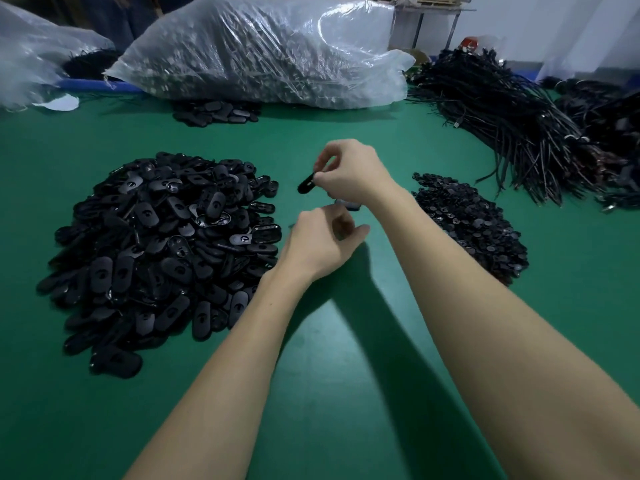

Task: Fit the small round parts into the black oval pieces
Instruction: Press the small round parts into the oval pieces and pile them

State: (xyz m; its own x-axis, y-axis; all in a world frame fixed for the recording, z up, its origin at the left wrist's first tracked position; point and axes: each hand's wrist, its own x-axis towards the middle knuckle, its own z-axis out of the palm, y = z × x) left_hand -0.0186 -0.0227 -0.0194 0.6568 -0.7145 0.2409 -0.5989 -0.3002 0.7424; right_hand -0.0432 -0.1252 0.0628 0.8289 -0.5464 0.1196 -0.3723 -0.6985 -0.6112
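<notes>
Black oval plastic piece (306, 184) sits pinched in the right hand (349, 171). Left hand (317, 245) is curled near it; its grip is unclear.

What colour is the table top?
Green; the table shows plainly in the head view.

Right hand (349, 171) fingertips: blurred (grip on the black oval piece (306, 183) unclear);
Left hand (320, 242) palm: hidden;
Cords (512, 133): cut off at table's right edge.

Right hand (349, 171) pinches a black oval piece (307, 183) above the green table (346, 375).
</notes>
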